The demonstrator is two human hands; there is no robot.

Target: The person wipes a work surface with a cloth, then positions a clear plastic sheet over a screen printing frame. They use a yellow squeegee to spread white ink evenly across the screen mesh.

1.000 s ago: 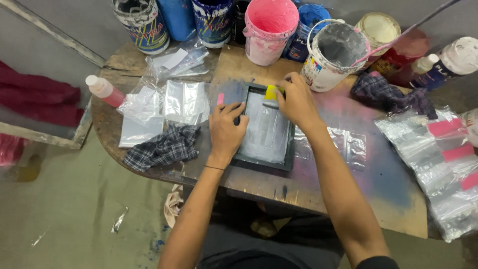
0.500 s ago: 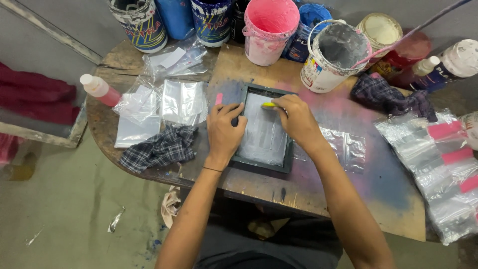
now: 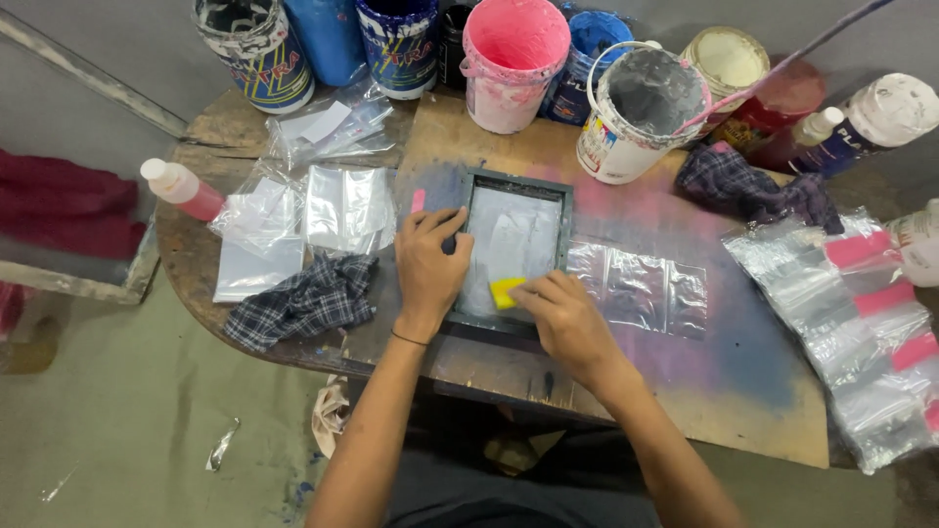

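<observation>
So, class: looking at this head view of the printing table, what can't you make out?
- Yellow squeegee: mostly covered by the right hand; its full shape is hidden.
- What lies under the screen frame: hidden by the mesh.
- Blue paint buckets: tops cut off by the upper edge.
- Clear bags: stack runs off the right edge.
- Left hand: covers the frame's left rail.

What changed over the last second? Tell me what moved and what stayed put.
The right hand drew the yellow squeegee from the far edge of the screen frame down to its near edge. The left hand stayed pressed on the frame's left side. The frame, paint buckets and plastic bags kept their places.
</observation>
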